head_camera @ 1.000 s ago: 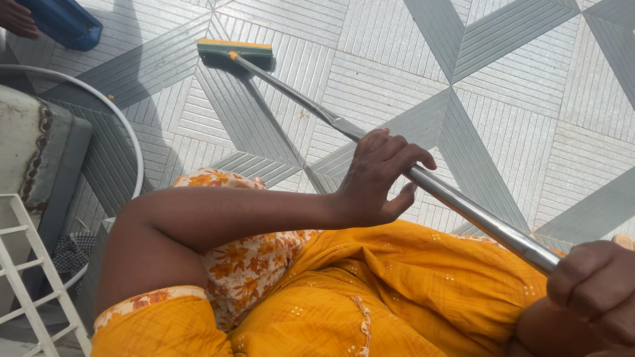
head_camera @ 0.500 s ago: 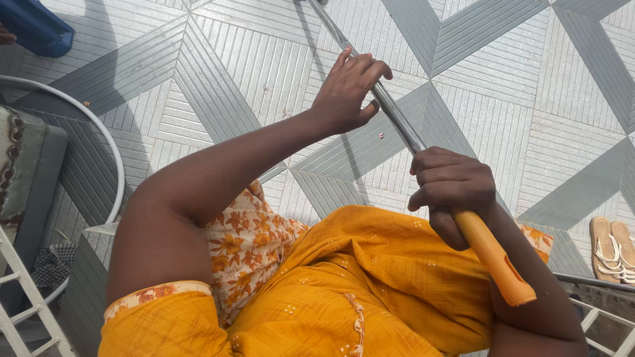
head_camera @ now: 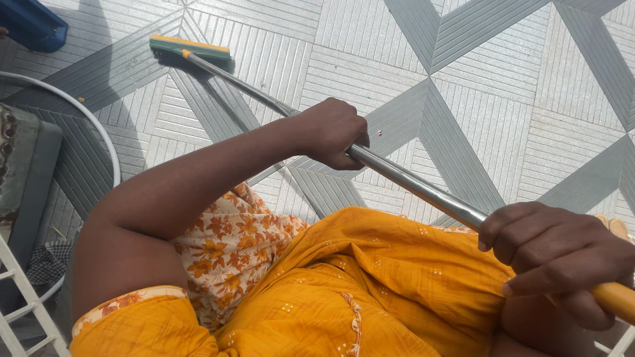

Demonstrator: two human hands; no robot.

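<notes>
Handle end [head_camera: 618, 299] cut off at right edge; blue object [head_camera: 30, 25] perhaps bin, cropped.

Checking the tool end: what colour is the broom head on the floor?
Green with a yellow strip on top, broom head, head view.

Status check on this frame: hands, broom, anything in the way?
Left hand gripping mid-pole, right hand near the orange end. Broom head on tiled floor. Blue object beyond, apart.

The person wears a mustard-yellow woven tunic [head_camera: 370, 291] dotted with small pale sequin-like specks and a line of stitching down the front. Its short sleeve ends in an orange-and-cream floral border [head_camera: 126, 301]. A cream cloth printed with orange flowers [head_camera: 228, 254] drapes beside it. Both forearms are bare.
</notes>
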